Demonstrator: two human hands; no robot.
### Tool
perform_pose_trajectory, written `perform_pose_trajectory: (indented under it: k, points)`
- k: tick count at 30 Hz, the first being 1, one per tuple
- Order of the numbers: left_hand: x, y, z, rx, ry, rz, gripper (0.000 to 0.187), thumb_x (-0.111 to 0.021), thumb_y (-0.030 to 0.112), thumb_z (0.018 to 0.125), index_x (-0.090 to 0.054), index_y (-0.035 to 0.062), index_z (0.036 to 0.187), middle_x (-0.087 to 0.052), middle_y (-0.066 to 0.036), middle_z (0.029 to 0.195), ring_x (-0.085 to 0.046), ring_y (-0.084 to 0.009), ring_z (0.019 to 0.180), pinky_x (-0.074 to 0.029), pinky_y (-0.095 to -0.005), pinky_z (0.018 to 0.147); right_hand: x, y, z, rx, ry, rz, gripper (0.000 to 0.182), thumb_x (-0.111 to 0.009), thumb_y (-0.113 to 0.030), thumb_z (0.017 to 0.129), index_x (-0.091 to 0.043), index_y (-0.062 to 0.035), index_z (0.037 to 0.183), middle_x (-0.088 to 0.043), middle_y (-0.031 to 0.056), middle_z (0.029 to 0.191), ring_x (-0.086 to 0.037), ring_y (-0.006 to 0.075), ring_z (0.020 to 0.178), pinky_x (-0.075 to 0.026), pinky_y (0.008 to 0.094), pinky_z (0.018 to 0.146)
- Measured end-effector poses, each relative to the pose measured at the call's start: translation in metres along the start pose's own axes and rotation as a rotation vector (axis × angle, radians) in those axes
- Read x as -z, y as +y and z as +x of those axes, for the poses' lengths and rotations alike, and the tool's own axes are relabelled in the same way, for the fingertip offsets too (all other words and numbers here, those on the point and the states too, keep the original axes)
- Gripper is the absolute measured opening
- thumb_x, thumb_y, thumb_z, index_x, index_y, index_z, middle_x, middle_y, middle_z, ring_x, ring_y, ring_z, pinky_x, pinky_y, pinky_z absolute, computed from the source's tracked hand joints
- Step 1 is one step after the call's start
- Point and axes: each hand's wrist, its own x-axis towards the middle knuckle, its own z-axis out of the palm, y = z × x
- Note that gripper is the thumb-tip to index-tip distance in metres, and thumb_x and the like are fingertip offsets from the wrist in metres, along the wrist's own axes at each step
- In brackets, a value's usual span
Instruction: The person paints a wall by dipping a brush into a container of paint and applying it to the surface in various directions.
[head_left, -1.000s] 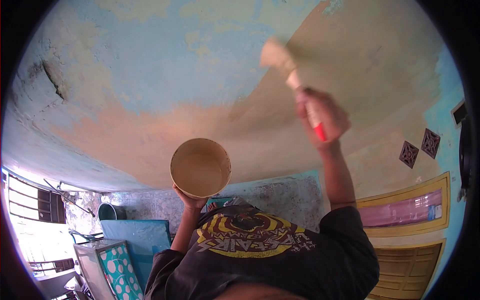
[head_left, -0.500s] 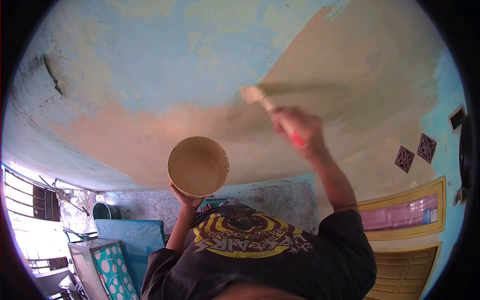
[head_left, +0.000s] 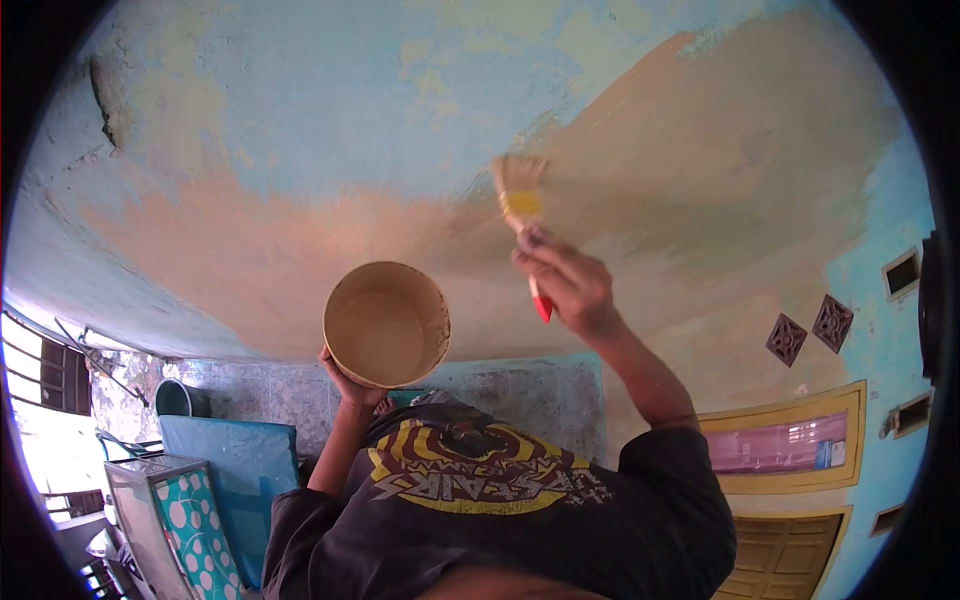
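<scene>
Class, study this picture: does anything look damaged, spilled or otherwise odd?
Yes: a dark, jagged crack breaks the surface of the wall at the upper left, where the plaster seems damaged. Smears mark the bucket's rim, which looks ordinary for painting. No spill shows.

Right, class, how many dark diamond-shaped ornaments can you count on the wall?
2. The left ornament is above the yellow-framed window in the picture; the right ornament is beside it, slightly higher. Both are in full view.
</scene>
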Motion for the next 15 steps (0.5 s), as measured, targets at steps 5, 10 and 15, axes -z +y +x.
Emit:
perform_pose_trajectory:
  k: [5,10,15]
  points:
    - [-0.004,0.001,-0.003,-0.007,-0.132,0.028,0.077,-0.037,0.066,0.100,-0.034,0.0139,0.157,-0.041,-0.015,0.157,-0.044,-0.0387,0.141,-0.045,-0.0611,0.111,0.025,-0.019,0.015,0.053,0.165,0.058,0.023,-0.074,0.000,0.081,-0.076,-0.0030,0.103,-0.071,0.0106,0.109,-0.072,0.0268,0.108,-0.065,0.0334,0.083]
    - [-0.012,-0.002,-0.004,-0.005,0.029,0.051,0.080,-0.041,0.069,0.094,-0.041,0.0151,0.153,-0.045,-0.013,0.154,-0.048,-0.0370,0.138,-0.047,-0.0590,0.107,-0.006,-0.015,-0.007,-0.123,-0.127,0.274,0.026,-0.074,0.003,0.080,-0.076,-0.0047,0.105,-0.072,0.0129,0.108,-0.073,0.0267,0.103,-0.065,0.0339,0.078]
    - [-0.006,-0.001,-0.006,0.004,-0.085,0.008,0.080,-0.038,0.069,0.096,-0.038,0.0152,0.155,-0.043,-0.013,0.156,-0.046,-0.0378,0.140,-0.046,-0.0599,0.109,0.014,0.017,0.016,-0.156,-0.035,0.251,0.023,-0.080,0.004,0.079,-0.077,-0.0047,0.100,-0.074,0.0122,0.104,-0.075,0.0253,0.096,-0.064,0.0355,0.080]
